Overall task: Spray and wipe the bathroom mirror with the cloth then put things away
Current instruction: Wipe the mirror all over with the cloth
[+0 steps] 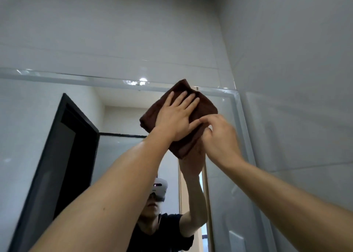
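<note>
A folded brown cloth lies flat against the upper right part of the bathroom mirror. My left hand presses on the cloth with straight, spread fingers. My right hand is at the cloth's lower right edge, its fingers curled and pinching the fabric there. Both arms reach up and forward. No spray bottle is in view.
The mirror's bevelled top edge and right corner meet grey tiled walls. The mirror reflects a dark door frame and a person wearing a headset.
</note>
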The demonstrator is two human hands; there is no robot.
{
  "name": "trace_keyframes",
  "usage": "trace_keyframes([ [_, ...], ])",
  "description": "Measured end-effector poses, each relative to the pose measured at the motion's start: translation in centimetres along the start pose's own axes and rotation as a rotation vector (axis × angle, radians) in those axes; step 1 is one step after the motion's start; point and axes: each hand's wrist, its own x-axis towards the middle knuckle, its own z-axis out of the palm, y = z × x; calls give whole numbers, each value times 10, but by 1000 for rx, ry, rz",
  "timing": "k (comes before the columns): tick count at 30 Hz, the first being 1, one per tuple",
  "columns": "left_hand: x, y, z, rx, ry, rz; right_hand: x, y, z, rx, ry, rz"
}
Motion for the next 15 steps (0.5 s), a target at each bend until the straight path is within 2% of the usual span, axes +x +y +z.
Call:
trace_keyframes([
  [4,14,-26,1,18,39,-318,8,-3,-1,-13,-36,-11],
  [7,36,0,-3,-3,26,-567,8,7,-9,59,-22,60],
  [9,59,28,-6,-28,17,-640,6,18,-16,156,29,168],
  [11,81,56,-4,-45,8,-564,1,25,-22,231,60,239],
  [15,117,126,8,-107,12,-222,-10,46,-33,266,157,291],
])
